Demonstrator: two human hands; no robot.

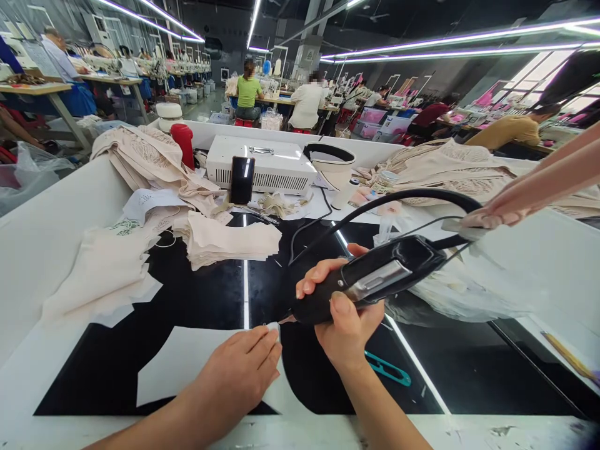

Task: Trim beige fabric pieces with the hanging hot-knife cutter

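Observation:
My left hand [244,369] lies nearly flat, palm down, on a white sheet-like piece [175,359], with its fingertips at the upper right corner. My right hand [349,312] is wrapped around a black corded hand tool [375,275] with a metal lever along its side. The tool's narrow tip points down left, close to my left fingertips; whether it touches the piece I cannot tell. Under both lies a glossy black board [225,294]. Near my right wrist is a pair of teal thread snips [389,369]. Another person's hand [497,212] reaches in from the right, at the tool's cable.
A stack of cream fabric pieces [229,237] lies beyond my left hand, with more fabric [98,269] further left. At the back stand a white vented box [262,162], a phone [242,180] and a red bottle [182,145]. Plastic bags [469,294] lie right.

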